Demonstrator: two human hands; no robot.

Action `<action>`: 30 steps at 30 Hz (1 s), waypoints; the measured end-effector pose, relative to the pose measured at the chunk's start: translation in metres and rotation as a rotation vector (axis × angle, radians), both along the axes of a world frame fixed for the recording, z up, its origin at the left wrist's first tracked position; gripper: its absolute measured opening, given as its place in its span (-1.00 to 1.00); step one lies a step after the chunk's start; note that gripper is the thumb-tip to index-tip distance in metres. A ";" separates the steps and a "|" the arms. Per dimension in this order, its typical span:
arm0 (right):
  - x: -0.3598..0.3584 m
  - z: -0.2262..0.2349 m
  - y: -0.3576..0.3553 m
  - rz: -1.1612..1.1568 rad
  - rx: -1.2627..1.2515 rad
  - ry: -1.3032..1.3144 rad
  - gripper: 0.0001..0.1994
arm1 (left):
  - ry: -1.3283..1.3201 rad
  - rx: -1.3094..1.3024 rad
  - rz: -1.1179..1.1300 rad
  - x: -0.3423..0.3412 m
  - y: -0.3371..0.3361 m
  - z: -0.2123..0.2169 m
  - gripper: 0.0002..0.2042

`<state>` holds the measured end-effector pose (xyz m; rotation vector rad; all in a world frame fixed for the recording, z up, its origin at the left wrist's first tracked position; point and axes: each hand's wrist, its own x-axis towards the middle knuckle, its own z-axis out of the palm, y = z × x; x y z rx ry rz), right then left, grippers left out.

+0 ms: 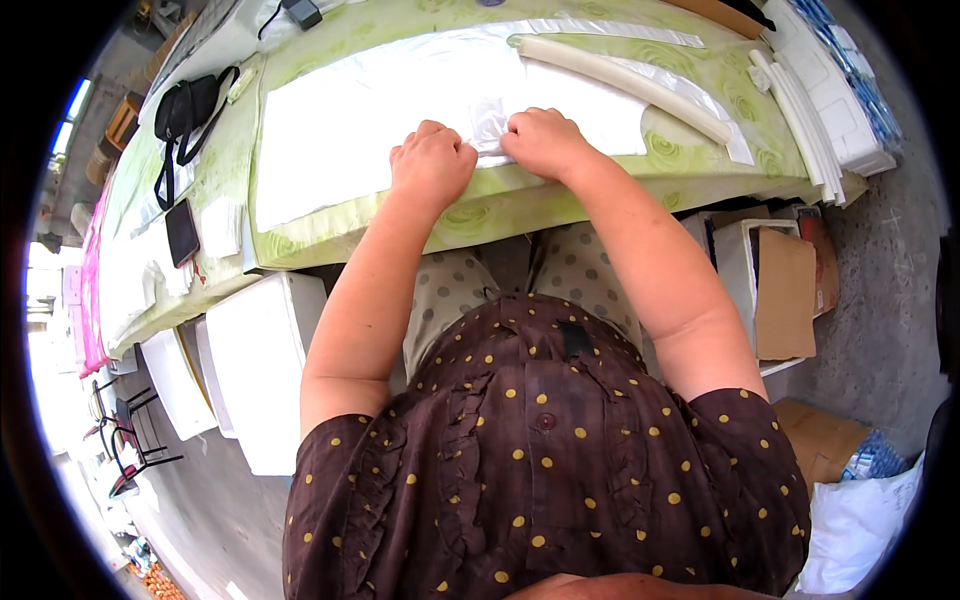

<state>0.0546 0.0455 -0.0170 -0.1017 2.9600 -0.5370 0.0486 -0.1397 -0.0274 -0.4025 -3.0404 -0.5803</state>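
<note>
A thin, crumpled piece of white translucent plastic film point(488, 122) lies between my two hands, near the front edge of the table. My left hand point(432, 166) is closed at its left side, fingers curled under. On the other side my right hand point(546, 142) is closed too, pinching the film's right edge. Both sets of fingertips are mostly hidden. Beneath them spreads a large white sheet point(350, 125) over the table's green patterned cloth point(470, 215).
A long pale roll point(625, 85) lies beyond my right hand, with thinner white rolls point(800, 120) farther right. To the left are a black bag point(187, 108), a phone point(182, 233) and folded white pieces point(221, 226). White boxes point(255, 370) and cardboard point(785, 295) stand below the table.
</note>
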 end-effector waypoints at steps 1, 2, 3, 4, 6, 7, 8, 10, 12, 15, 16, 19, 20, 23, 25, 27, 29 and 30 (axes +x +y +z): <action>-0.001 0.005 -0.001 -0.003 0.014 -0.050 -0.63 | -0.012 -0.008 0.001 0.000 0.001 0.001 -0.74; -0.001 0.004 -0.002 -0.016 0.019 -0.031 -0.63 | -0.023 -0.016 0.002 0.001 0.002 0.003 -0.73; 0.000 0.002 -0.003 -0.029 0.025 -0.011 -0.63 | -0.035 -0.023 0.003 0.001 0.003 0.004 -0.71; 0.001 0.002 -0.004 -0.037 0.029 0.008 -0.63 | 0.116 0.041 -0.069 0.001 0.001 -0.003 -0.69; 0.002 0.004 -0.005 -0.031 0.018 0.022 -0.63 | 0.421 0.169 -0.210 -0.001 -0.005 -0.024 -0.60; 0.003 0.003 -0.005 -0.030 0.013 0.023 -0.63 | 0.415 0.105 -0.258 0.001 -0.004 -0.023 -0.56; 0.002 0.000 -0.004 -0.047 -0.007 0.038 -0.66 | 0.408 0.041 -0.305 0.002 0.000 -0.022 -0.51; 0.000 -0.003 -0.004 -0.080 -0.046 0.069 -0.70 | 0.306 -0.069 -0.354 0.002 0.004 -0.018 -0.44; 0.005 -0.003 -0.007 -0.135 -0.077 0.099 -0.64 | 0.113 -0.159 -0.359 -0.001 0.005 -0.013 -0.41; 0.009 -0.003 -0.009 -0.137 -0.075 0.167 -0.48 | 0.125 -0.177 -0.358 0.001 0.005 -0.012 -0.42; 0.010 -0.004 -0.009 -0.123 -0.067 0.192 -0.42 | 0.137 -0.178 -0.344 0.002 0.005 -0.012 -0.42; 0.005 0.005 -0.004 -0.028 -0.083 0.103 -0.38 | 0.170 -0.166 -0.319 0.003 0.005 -0.015 -0.42; 0.003 0.006 -0.004 -0.028 -0.069 0.081 -0.37 | 0.179 -0.154 -0.321 0.003 0.005 -0.016 -0.42; -0.002 0.012 -0.006 -0.031 -0.038 0.010 -0.35 | 0.195 -0.119 -0.311 0.003 0.004 -0.016 -0.42; -0.002 0.019 -0.008 -0.036 -0.029 -0.036 -0.34 | 0.222 -0.040 -0.274 0.004 0.002 -0.016 -0.43; -0.002 0.022 -0.009 -0.037 -0.034 -0.051 -0.33 | 0.270 0.096 -0.215 0.007 -0.004 -0.018 -0.44; -0.003 0.022 -0.007 -0.048 -0.040 -0.053 -0.33 | 0.384 0.385 -0.289 0.020 -0.013 -0.017 -0.54; -0.004 0.021 -0.006 -0.059 -0.043 -0.049 -0.33 | 0.438 0.530 -0.327 0.031 -0.017 -0.018 -0.58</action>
